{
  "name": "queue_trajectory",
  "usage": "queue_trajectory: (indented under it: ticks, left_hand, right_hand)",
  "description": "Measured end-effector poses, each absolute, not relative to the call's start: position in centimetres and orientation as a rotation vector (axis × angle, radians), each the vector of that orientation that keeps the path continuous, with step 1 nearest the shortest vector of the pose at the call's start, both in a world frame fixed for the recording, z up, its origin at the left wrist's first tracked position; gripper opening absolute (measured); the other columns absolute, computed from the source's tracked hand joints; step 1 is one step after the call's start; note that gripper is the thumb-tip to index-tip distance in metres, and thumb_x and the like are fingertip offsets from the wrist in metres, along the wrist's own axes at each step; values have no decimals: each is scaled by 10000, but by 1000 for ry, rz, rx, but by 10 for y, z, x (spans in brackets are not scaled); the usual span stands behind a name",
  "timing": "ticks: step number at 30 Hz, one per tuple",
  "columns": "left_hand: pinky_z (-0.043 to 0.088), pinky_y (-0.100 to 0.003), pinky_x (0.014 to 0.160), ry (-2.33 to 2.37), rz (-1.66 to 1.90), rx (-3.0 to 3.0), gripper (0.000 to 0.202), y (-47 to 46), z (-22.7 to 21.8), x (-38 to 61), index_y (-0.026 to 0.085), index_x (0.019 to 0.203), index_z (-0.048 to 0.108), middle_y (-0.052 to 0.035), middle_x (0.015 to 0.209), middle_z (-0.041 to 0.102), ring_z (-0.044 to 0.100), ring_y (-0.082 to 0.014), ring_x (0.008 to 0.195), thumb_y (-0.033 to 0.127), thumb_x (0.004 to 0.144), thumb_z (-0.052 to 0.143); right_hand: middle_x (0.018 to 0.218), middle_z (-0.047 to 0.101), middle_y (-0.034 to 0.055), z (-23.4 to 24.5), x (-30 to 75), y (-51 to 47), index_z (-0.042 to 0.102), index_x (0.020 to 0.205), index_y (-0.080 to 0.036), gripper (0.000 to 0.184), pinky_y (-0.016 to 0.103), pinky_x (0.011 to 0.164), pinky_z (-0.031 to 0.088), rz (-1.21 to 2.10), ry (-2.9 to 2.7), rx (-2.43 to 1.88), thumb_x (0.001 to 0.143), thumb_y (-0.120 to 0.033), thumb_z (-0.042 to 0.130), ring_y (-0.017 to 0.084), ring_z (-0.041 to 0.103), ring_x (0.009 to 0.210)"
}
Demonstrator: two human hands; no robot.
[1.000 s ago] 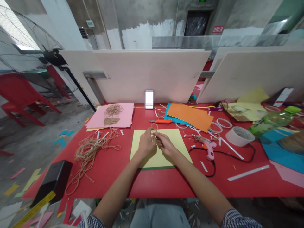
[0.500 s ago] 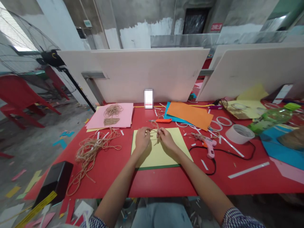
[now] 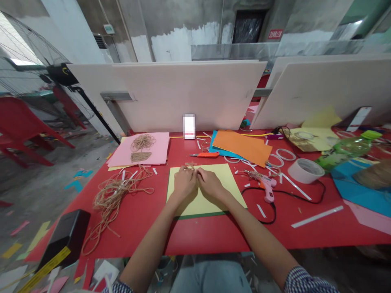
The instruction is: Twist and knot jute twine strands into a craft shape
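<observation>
Red tabletop (image 3: pixel 146 219) carried a yellow card (image 3: pixel 220 175); above it, the left hand (image 3: pixel 184 183) and right hand (image 3: pixel 210 184) had closed together from their earlier spread, fingers pinching a short jute twine piece (image 3: pixel 190 165) (mostly hidden by them).

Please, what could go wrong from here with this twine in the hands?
The short piece of thin brown twine pinched between the left hand and right hand is small and mostly hidden, so it may slip away. The pink hot glue gun lies near the right hand, and its black cord loops across the red table; an arm could catch it. The orange utility knife lies just beyond the hands, perhaps easy to touch by accident.
</observation>
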State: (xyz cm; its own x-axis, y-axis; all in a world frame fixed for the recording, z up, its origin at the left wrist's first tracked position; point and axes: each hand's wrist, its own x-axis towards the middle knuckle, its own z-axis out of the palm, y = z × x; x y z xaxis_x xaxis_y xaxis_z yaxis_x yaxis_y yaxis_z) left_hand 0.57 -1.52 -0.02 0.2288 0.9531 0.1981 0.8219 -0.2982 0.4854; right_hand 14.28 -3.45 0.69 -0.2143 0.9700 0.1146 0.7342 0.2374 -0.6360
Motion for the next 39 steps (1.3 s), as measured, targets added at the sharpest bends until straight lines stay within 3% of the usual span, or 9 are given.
queue_trajectory:
  ticks: [5, 8, 13, 17, 20, 27, 34, 37, 39]
  left_hand:
    - [395, -486, 953, 1683, 739, 2400, 317, -20, 10, 1, 161, 856, 724, -200, 1030, 715, 496, -353, 1202, 280, 945, 444]
    - [411, -440, 927, 1594, 735, 2412, 330, -18, 8, 2, 155, 809, 713, -191, 949, 711, 586, -315, 1052, 260, 940, 429]
    - [410, -306, 667, 1534, 799, 1965, 448, -15, -2, 7, 179, 663, 604, -89, 689, 647, 573, -191, 654, 328, 981, 326]
    - [374, -262, 604, 1403, 855, 1740, 405, -11, -5, 8, 190, 600, 501, -40, 621, 590, 530, -156, 629, 333, 949, 354]
    - [320, -259, 571, 1343, 837, 1665, 401, -5, -5, 5, 199, 536, 422, 5, 531, 462, 436, -129, 561, 353, 906, 410]
    - [190, -254, 499, 981, 949, 1313, 476, -2, -5, 1, 221, 523, 286, 61, 503, 229, 198, -83, 483, 521, 823, 502]
    - [149, -247, 485, 936, 937, 1228, 459, -4, -3, 1, 214, 559, 354, 64, 525, 239, 186, -76, 481, 576, 757, 554]
    - [207, -249, 503, 1046, 938, 1383, 406, -3, -3, 0, 209, 554, 381, 63, 517, 265, 246, -84, 488, 509, 768, 552]
    - [248, -255, 526, 1191, 906, 1544, 367, -3, -4, 0, 198, 553, 438, 48, 502, 333, 323, -101, 500, 453, 805, 515]
  right_hand:
    - [883, 693, 76, 14, 142, -38, 601, 954, -213, 223, 273, 621, 276, 620, -2047, -1639, 1009, -272, 393, 184, 579, 726]
    - [877, 685, 73, 14, 141, -38, 590, 943, -213, 212, 270, 633, 284, 619, -2027, -1646, 1005, -249, 391, 181, 574, 731]
    - [822, 652, 61, 14, 140, -36, 551, 863, -208, 218, 264, 627, 286, 652, -1993, -1671, 997, -266, 389, 172, 538, 710]
    - [750, 611, 20, 14, 145, -33, 529, 771, -207, 209, 252, 621, 303, 801, -1909, -1598, 953, -240, 432, 150, 509, 681]
    - [696, 570, -4, 13, 152, -30, 511, 699, -203, 212, 246, 600, 321, 1019, -1852, -1446, 905, -249, 491, 138, 491, 650]
    - [599, 441, -59, 19, 166, -24, 535, 684, -200, 284, 223, 510, 279, 1541, -1632, -1095, 771, -422, 688, 79, 356, 517]
    - [573, 425, -68, 19, 167, -21, 517, 659, -202, 263, 217, 491, 257, 1523, -1613, -1128, 757, -391, 671, 78, 340, 501]
    - [638, 520, -33, 17, 168, -22, 561, 721, -200, 165, 228, 535, 310, 1431, -1615, -1210, 817, -328, 602, 101, 438, 539]
    - [731, 606, 10, 17, 169, -23, 597, 771, -195, 108, 240, 590, 335, 1186, -1671, -1378, 852, -254, 557, 126, 517, 626]
